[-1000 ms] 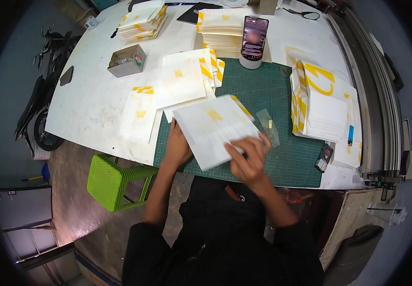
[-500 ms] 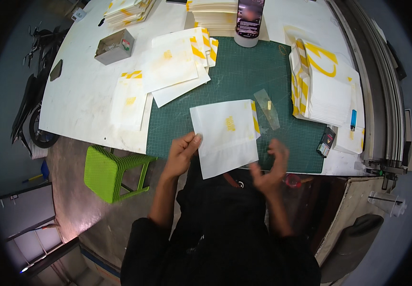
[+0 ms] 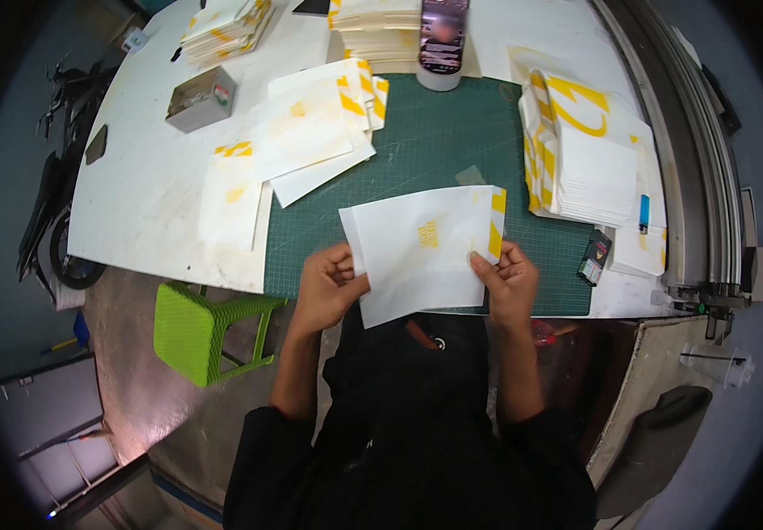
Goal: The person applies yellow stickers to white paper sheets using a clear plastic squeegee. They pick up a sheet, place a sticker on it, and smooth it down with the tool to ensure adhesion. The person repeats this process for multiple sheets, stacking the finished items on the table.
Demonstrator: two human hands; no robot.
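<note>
Between my two hands, over the near edge of the green cutting mat (image 3: 434,128), is a white paper bag (image 3: 404,252) with a small yellow print and a yellow-striped right edge. My left hand (image 3: 330,287) pinches its left side between thumb and fingers. On its right side, my right hand (image 3: 507,281) grips the bag below the striped edge, thumb on top. A clear plastic strip (image 3: 470,176) lies on the mat just behind the bag, which covers most of it.
Loose white-and-yellow bags (image 3: 302,132) overlap the mat's left side. Right of it are a stack of folded bags (image 3: 589,181), a blue lighter (image 3: 644,215) and a dark small box (image 3: 595,258). Further off stand a phone (image 3: 442,40) and grey box (image 3: 201,99). A green stool (image 3: 196,340) stands left.
My right hand has come up to the bag and closed on its right side. The bag is turned slightly and now hides most of the plastic strip. The view has shifted a little.
</note>
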